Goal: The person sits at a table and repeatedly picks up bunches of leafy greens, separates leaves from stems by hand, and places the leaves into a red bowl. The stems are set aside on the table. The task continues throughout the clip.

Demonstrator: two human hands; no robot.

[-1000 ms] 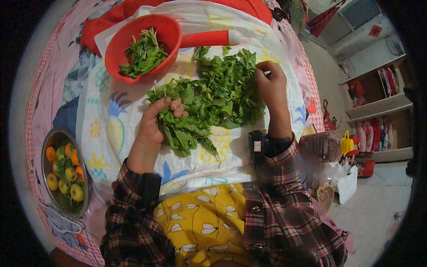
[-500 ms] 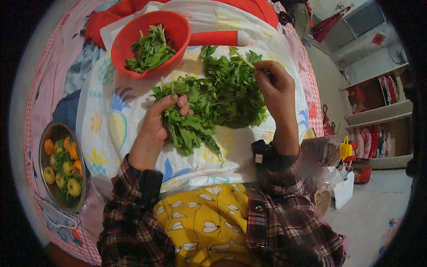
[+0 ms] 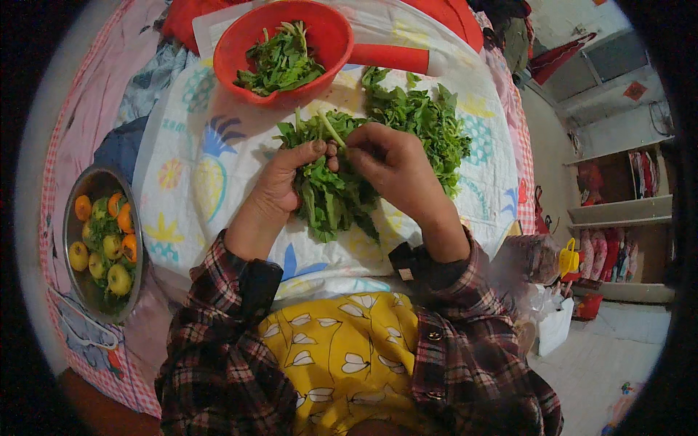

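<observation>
On the cloth-covered desk, printed with pineapples, both hands meet over a heap of leafy greens. Left hand is clenched around a bunch of greens, thumb pressing the stems from above. Right hand pinches a pale stem at the top of that bunch between fingertips and thumb. Just beyond them sits a red bowl with picked leaves inside, touching the heap. Well apart, at the left edge, a metal bowl holds yellow and orange fruit.
</observation>
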